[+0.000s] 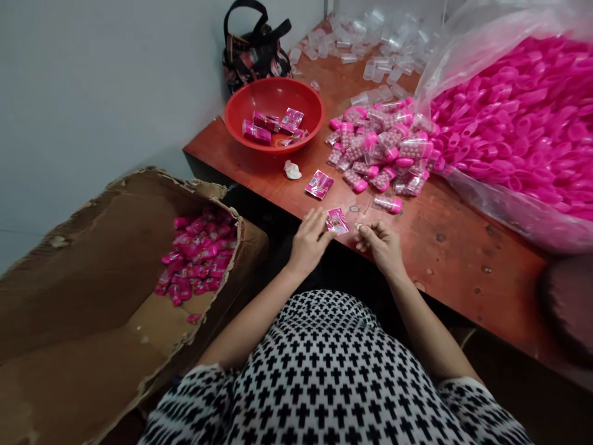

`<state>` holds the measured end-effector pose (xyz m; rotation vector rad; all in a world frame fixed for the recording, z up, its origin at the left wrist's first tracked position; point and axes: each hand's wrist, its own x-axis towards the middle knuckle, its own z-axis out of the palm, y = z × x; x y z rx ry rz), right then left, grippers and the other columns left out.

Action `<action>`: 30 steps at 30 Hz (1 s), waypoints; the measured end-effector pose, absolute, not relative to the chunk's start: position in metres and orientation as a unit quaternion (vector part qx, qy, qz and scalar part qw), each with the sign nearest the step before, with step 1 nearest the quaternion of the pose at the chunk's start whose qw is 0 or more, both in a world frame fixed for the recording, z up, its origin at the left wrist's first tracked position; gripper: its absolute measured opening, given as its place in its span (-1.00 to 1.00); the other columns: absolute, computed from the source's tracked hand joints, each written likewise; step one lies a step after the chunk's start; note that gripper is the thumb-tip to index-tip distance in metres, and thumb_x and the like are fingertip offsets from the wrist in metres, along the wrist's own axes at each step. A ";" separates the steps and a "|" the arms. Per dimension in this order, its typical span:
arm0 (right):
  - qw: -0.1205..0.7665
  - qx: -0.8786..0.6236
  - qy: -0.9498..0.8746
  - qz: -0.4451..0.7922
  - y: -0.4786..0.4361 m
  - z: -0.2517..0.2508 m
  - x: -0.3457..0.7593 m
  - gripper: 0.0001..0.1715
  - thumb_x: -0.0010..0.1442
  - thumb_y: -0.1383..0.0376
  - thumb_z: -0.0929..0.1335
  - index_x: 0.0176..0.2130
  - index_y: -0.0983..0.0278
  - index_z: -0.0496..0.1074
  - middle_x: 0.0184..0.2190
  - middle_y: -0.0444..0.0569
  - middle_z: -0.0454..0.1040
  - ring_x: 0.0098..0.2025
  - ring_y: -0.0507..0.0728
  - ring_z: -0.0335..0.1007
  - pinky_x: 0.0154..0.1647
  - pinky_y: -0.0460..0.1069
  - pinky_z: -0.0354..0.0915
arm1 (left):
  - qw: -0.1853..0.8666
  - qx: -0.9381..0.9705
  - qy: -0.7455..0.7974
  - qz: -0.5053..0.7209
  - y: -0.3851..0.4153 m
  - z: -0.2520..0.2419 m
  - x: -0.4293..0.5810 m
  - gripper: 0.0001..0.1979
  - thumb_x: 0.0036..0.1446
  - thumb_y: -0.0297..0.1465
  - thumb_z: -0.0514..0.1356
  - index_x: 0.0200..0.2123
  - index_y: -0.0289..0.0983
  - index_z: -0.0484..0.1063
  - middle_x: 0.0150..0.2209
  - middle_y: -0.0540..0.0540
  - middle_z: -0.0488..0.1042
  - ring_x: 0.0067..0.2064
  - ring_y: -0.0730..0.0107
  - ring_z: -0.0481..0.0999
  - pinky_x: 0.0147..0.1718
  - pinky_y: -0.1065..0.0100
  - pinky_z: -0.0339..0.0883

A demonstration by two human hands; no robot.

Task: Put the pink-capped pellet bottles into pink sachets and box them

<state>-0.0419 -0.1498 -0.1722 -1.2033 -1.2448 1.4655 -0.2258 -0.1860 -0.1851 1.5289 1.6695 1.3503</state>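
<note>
My left hand (307, 243) grips the left edge of a shiny pink printed packet (338, 220) at the table's front edge, its thumb near the lower corner. Just right of that packet, my right hand (382, 245) is closed in a pinch, with a small whitish bit at the fingertips that is too small to name. Another pink packet (319, 184) lies flat a little farther back. Behind my right hand a single clear tube with a pink cap (388, 204) rests on its side, near a heap of bead-filled tubes (370, 148).
A red bowl (236, 131) holds several pink packets; a crumpled white lump (292, 170) lies before it. Beyond are a handbag (256, 59) and clear empty tubes (375, 65). A plastic bag of pink caps (523, 117) spreads at right. Lower left, a cardboard box (92, 278) contains filled pink packets (199, 250).
</note>
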 end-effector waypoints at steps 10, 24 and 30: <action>0.412 -0.507 -0.553 0.517 -0.143 -0.176 -0.055 -0.68 0.03 0.07 0.40 -0.32 0.25 0.39 -0.43 -0.10 0.49 -0.42 0.03 0.42 -0.37 -0.05 0.36 | 0.092 0.663 0.616 0.415 -0.163 -0.225 -0.208 -0.75 0.17 -0.32 0.13 -0.13 -0.23 0.51 0.04 -0.17 0.46 0.19 0.11 0.30 0.22 -0.07 -0.01; 0.397 -0.460 -0.485 0.630 -0.119 -0.161 -0.084 -0.51 -0.22 0.22 0.53 -0.27 0.27 0.35 -0.65 -0.29 0.35 -0.61 -0.06 0.25 -0.50 -0.12 0.22 | 0.631 0.183 0.463 0.595 -0.177 -0.177 -0.217 -0.63 -0.14 -0.18 0.35 -0.35 -0.36 0.54 -0.37 -0.14 0.56 -0.34 0.33 0.56 -0.27 0.26 0.46; 0.309 -0.421 -0.536 0.663 -0.115 -0.161 -0.104 -0.51 -0.24 0.18 0.54 -0.33 0.30 0.35 -0.63 -0.24 0.40 -0.58 -0.03 0.33 -0.45 -0.08 0.29 | 0.612 0.117 0.477 0.619 -0.184 -0.172 -0.230 -0.70 -0.24 -0.28 0.41 -0.46 -0.38 0.52 -0.48 -0.10 0.53 -0.45 0.44 0.52 -0.38 0.37 0.44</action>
